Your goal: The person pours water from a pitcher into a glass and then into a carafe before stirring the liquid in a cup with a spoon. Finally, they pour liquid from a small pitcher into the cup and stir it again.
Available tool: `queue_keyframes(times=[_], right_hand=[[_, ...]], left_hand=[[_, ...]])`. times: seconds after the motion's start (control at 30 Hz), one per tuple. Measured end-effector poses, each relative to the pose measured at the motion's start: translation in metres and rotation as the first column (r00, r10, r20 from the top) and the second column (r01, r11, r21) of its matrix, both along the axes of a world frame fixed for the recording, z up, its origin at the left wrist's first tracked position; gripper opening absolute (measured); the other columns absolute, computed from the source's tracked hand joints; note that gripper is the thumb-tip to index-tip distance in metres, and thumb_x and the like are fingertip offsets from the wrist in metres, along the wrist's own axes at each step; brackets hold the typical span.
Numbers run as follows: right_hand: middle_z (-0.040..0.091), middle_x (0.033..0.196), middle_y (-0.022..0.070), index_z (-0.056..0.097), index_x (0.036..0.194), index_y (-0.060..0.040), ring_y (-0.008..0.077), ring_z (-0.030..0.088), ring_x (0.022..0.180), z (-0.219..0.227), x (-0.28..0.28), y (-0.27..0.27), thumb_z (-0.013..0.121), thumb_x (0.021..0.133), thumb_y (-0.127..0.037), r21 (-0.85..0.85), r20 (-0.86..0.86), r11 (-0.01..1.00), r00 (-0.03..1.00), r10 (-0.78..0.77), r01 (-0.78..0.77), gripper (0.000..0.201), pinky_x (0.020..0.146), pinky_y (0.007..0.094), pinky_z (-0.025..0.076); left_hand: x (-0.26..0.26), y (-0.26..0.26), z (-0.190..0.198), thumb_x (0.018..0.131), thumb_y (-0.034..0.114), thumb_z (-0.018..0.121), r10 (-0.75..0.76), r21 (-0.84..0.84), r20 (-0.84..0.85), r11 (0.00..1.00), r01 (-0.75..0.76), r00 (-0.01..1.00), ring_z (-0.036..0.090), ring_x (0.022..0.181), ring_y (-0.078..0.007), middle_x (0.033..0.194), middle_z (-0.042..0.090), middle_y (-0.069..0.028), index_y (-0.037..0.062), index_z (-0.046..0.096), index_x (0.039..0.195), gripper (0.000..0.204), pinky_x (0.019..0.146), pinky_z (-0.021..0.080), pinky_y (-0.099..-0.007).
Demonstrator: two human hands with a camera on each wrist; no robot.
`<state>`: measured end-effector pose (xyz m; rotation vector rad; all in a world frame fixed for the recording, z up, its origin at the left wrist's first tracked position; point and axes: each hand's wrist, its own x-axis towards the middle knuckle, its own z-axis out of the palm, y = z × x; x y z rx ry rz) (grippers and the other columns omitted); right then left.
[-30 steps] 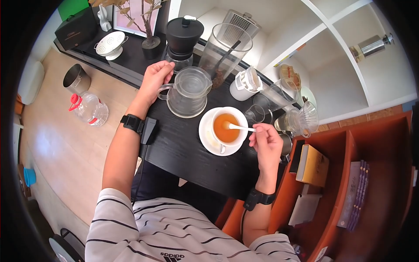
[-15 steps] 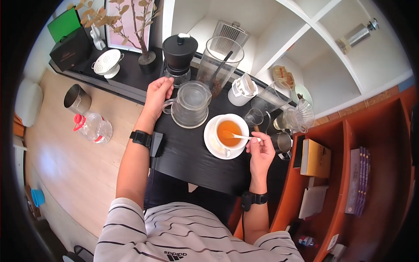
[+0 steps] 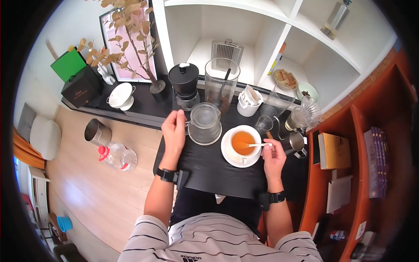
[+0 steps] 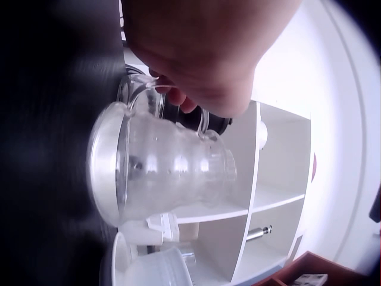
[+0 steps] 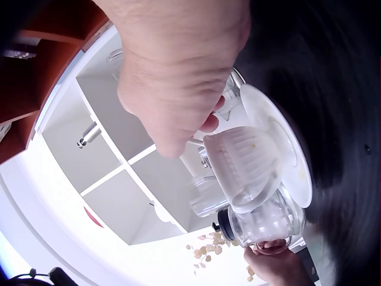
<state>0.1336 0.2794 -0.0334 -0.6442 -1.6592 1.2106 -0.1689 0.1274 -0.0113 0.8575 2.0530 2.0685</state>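
Note:
My left hand (image 3: 173, 136) grips the handle of a clear glass coffee pot (image 3: 204, 130), which stands upright on the black table (image 3: 205, 174). In the left wrist view the fingers (image 4: 176, 96) curl through the handle of the pot (image 4: 172, 161). With my right hand (image 3: 274, 162) I pinch the end of a white spoon (image 3: 261, 144). The spoon's bowl dips into amber liquid (image 3: 242, 142) inside a white ribbed cup (image 5: 229, 170). Under the cup lies a white saucer (image 3: 226, 153). The cup stands between my two hands.
Behind the pot stand a black hand grinder (image 3: 183, 81) and a tall glass cylinder (image 3: 222, 81). A white cup with a drip bag (image 3: 249, 102), a small glass (image 3: 264, 124) and a metal pitcher (image 3: 297, 142) line the table's right side. A clear bottle (image 3: 120, 157) is on the floor.
The head view has tilted up and swung left, so the table sits lower and further right. My left hand stays at the pot's handle, my right on the spoon in the cup.

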Motion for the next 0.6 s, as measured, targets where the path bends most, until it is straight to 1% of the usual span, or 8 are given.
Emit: queue_keyframes(times=[0.07, 0.1, 0.13, 0.2, 0.23, 0.3, 0.4, 0.6], right_hand=[[0.062, 0.081, -0.0053, 0.071, 0.119, -0.0008, 0.0008, 0.054, 0.07, 0.001, 0.001, -0.001, 0.068, 0.105, -0.004, 0.001, 0.031, 1.0, 0.999, 0.01, -0.01, 0.015, 0.062, 0.0192, 0.043], [0.062, 0.081, -0.0052, 0.071, 0.118, -0.0008, 0.0007, 0.054, 0.07, 0.001, 0.002, -0.001, 0.068, 0.104, -0.004, -0.006, 0.046, 1.0, 0.999, 0.005, -0.005, 0.015, 0.062, 0.019, 0.042], [0.062, 0.081, -0.0052, 0.071, 0.118, -0.0008, 0.0007, 0.054, 0.07, 0.001, 0.002, -0.001, 0.068, 0.104, -0.004, -0.01, 0.034, 1.0, 0.999, -0.001, 0.002, 0.015, 0.062, 0.019, 0.042], [0.062, 0.081, -0.0056, 0.071, 0.118, -0.0007, 0.0006, 0.054, 0.07, 0.002, 0.001, -0.001, 0.068, 0.104, -0.003, -0.002, 0.024, 1.0, 1.0, 0.006, -0.006, 0.015, 0.063, 0.0187, 0.042], [0.061, 0.08, -0.006, 0.071, 0.118, -0.0003, 0.0, 0.053, 0.07, 0.003, 0.001, -0.002, 0.068, 0.103, -0.003, -0.003, 0.023, 1.0, 1.0, 0.005, -0.004, 0.015, 0.062, 0.0181, 0.041], [0.06, 0.08, -0.0065, 0.071, 0.117, -0.0003, -0.0005, 0.051, 0.069, 0.002, 0.001, -0.001, 0.069, 0.103, -0.003, 0.005, 0.016, 1.0, 1.0, -0.004, 0.004, 0.015, 0.061, 0.0181, 0.039], [0.059, 0.078, -0.0075, 0.072, 0.116, -0.0002, -0.0012, 0.049, 0.068, -0.002, 0.001, 0.001, 0.069, 0.103, -0.003, 0.028, 0.02, 0.999, 1.0, -0.018, 0.018, 0.014, 0.059, 0.0182, 0.036], [0.054, 0.073, -0.0092, 0.074, 0.112, -0.0007, -0.0011, 0.042, 0.063, -0.004, 0.002, 0.001, 0.073, 0.1, -0.005, 0.095, 0.04, 0.994, 0.997, -0.064, 0.06, 0.012, 0.055, 0.0204, 0.033]], left_hand=[[0.008, 0.0, -0.005, 0.112, 0.028, 0.06, 0.038, -0.023, -0.04, 0.999, -0.039, 0.998, 0.038, 0.066, -0.005, 0.068, 0.043, 0.0063, 0.0029, 0.055, 0.079, 0.042, 0.058, 0.033, -0.0274], [0.013, 0.002, -0.007, 0.112, 0.026, 0.061, 0.052, 0.009, -0.007, 0.999, -0.052, 0.999, 0.035, 0.067, -0.0055, 0.069, 0.04, 0.0064, 0.003, 0.053, 0.079, 0.041, 0.058, 0.032, -0.0278], [0.016, 0.004, -0.008, 0.112, 0.023, 0.062, 0.055, 0.03, -0.021, 0.998, -0.054, 0.998, 0.035, 0.066, -0.0034, 0.068, 0.04, 0.0077, 0.0037, 0.054, 0.082, 0.036, 0.057, 0.03, -0.026], [0.017, 0.004, -0.009, 0.113, 0.02, 0.06, -0.02, 0.084, 0.079, 0.996, 0.014, 0.997, 0.038, 0.065, 0.0009, 0.074, 0.048, 0.011, 0.007, 0.059, 0.09, 0.026, 0.057, 0.029, -0.0212], [0.018, 0.005, -0.006, 0.113, 0.02, 0.06, -0.028, 0.081, 0.067, 0.996, 0.022, 0.997, 0.038, 0.065, 0.0009, 0.074, 0.048, 0.011, 0.007, 0.059, 0.09, 0.026, 0.057, 0.029, -0.0212], [0.018, 0.008, 0.0, 0.113, 0.02, 0.061, 0.005, 0.13, 0.146, 0.991, -0.024, 0.989, 0.034, 0.064, 0.0018, 0.074, 0.044, 0.0122, 0.0075, 0.059, 0.093, 0.024, 0.056, 0.026, -0.0211], [0.014, 0.013, 0.003, 0.112, 0.018, 0.061, 0.04, 0.185, 0.16, 0.98, -0.069, 0.986, 0.032, 0.065, 0.0005, 0.072, 0.04, 0.012, 0.0062, 0.058, 0.093, 0.023, 0.057, 0.028, -0.0222], [-0.001, 0.015, 0.0, 0.112, 0.017, 0.063, 0.093, 0.202, 0.102, 0.973, -0.112, 0.99, 0.033, 0.071, -0.0011, 0.078, 0.04, 0.0109, 0.0068, 0.056, 0.095, 0.021, 0.06, 0.029, -0.0222]])
